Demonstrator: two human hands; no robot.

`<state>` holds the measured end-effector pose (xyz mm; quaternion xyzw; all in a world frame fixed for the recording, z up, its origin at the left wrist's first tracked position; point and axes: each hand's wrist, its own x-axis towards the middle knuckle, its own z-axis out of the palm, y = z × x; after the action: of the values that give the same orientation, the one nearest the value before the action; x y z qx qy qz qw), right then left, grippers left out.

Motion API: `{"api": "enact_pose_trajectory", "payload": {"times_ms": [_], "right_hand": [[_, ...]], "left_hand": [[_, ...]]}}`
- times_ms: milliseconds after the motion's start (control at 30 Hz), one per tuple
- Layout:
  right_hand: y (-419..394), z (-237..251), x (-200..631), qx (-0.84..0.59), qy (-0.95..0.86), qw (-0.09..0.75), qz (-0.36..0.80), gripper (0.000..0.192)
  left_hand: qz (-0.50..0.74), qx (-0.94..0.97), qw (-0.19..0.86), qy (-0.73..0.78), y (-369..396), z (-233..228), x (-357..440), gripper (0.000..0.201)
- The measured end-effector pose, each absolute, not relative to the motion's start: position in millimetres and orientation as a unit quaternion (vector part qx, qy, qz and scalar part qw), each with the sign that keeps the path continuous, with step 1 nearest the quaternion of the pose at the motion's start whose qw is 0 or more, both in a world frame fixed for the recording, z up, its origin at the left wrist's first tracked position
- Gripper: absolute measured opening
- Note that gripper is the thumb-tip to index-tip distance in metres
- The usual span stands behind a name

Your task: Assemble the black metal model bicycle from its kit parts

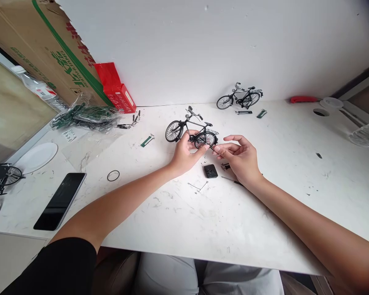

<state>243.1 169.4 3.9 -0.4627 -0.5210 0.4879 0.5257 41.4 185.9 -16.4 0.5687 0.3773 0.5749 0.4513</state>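
Observation:
A small black model bicycle (184,128) stands upright on the white table (203,221) in the middle. My left hand (184,155) grips it low at the frame by the rear wheel. My right hand (238,157) is just right of the rear wheel, thumb and fingers pinched on a tiny part that touches the wheel's axle area. Below the hands lie a small black block (210,171), a thin metal wire piece (198,187) and a slim screwdriver (230,179) partly under my right wrist.
A second model bicycle (240,97) stands at the back. A phone (60,200) and a black rubber ring (113,175) lie left. Bags of parts (86,116), a red box (118,92) and a cardboard box (46,45) sit back left. More model wheels (1,176) are at the left edge.

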Motion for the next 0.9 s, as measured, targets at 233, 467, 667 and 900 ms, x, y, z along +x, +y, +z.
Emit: {"api": "enact_pose_trajectory", "payload": {"times_ms": [233, 467, 667, 900], "right_hand": [[169.5, 4.1, 242.0, -0.46, -0.528, 0.53, 0.477, 0.07], [169.9, 3.7, 242.5, -0.463, -0.535, 0.535, 0.462, 0.059], [170.7, 1.8, 242.7, -0.464, -0.527, 0.539, 0.466, 0.06], [174.3, 1.5, 244.1, -0.461, -0.516, 0.523, 0.498, 0.069]], "left_hand": [[0.578, 0.575, 0.438, 0.379, 182.2, -16.8, 41.4, 0.049], [0.563, 0.576, 0.454, 0.382, 184.2, -18.8, 41.3, 0.051], [0.554, 0.523, 0.522, 0.384, 189.7, -17.7, 41.7, 0.063], [0.555, 0.522, 0.534, 0.366, 187.6, -14.2, 41.9, 0.065]]}}
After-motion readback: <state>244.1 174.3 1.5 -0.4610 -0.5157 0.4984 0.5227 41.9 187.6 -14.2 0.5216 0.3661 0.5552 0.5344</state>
